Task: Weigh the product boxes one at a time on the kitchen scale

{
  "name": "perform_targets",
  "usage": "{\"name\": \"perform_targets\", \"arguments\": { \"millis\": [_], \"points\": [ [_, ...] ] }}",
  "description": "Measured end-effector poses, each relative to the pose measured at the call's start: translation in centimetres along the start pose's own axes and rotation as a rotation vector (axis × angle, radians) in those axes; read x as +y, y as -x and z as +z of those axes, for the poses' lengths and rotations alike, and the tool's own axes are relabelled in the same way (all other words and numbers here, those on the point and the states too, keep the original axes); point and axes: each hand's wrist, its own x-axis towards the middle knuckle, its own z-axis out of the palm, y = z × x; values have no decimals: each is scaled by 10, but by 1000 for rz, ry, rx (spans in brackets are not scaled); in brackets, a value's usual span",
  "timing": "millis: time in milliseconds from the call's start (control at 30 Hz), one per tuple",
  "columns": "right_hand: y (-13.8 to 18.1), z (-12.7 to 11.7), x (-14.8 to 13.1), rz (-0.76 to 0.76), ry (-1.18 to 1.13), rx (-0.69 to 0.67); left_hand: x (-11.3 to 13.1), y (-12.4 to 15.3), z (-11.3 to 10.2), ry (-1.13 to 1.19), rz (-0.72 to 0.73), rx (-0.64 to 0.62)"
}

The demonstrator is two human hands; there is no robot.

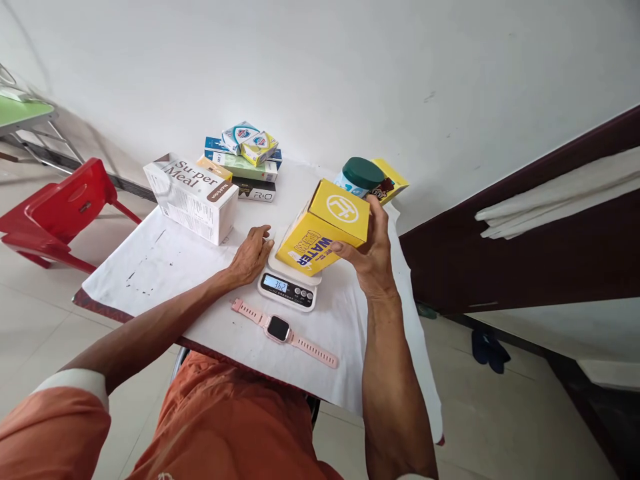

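Note:
My right hand [371,252] grips a yellow box [325,227] printed "WATER", tilted on the platform of a small white kitchen scale [289,288] whose display reads 362. My left hand [251,255] rests palm down on the white-covered table [165,267] just left of the scale, fingers loosely curled and holding nothing. A pink smartwatch [283,331] lies flat in front of the scale, near the table's front edge.
A white "Su-per Meal" box [190,197] stands at the left. Several small boxes are stacked [245,160] at the back. A green-lidded jar [359,177] and a yellow packet [391,180] sit behind the yellow box. A red chair [60,213] stands at the left, a dark wooden frame [525,247] at the right.

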Motion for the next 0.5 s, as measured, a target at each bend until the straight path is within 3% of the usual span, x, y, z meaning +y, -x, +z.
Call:
{"name": "perform_targets", "arguments": {
  "millis": [167, 300, 400, 500],
  "points": [
    [21, -6, 10, 73, -180, 115, 1, 0, -1, -5, -4, -7],
    [45, -8, 28, 268, -356, 402, 1, 0, -2, -7, 4, 1],
    [59, -7, 50, 486, -346, 547, 0, 1, -2, -1, 21, 1],
    [63, -2, 65, 547, -273, 579, -1, 1, -3, -10, 32, -1]
  ]
}}
